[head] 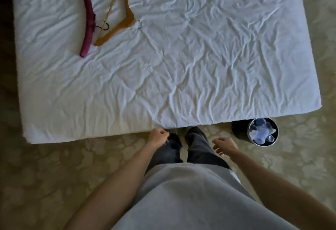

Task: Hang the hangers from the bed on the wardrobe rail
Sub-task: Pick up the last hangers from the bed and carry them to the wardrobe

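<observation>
From the head camera, two hangers lie on the far left of the bed: a maroon padded hanger with its long axis running toward and away from the person, and just beside it a wooden hanger, its V opening left and its metal hook pointing right. The left hand hangs loosely curled by the thigh, holding nothing. The right hand hangs relaxed, fingers slack, also holding nothing. A waste bin stands at the bed's corner
</observation>
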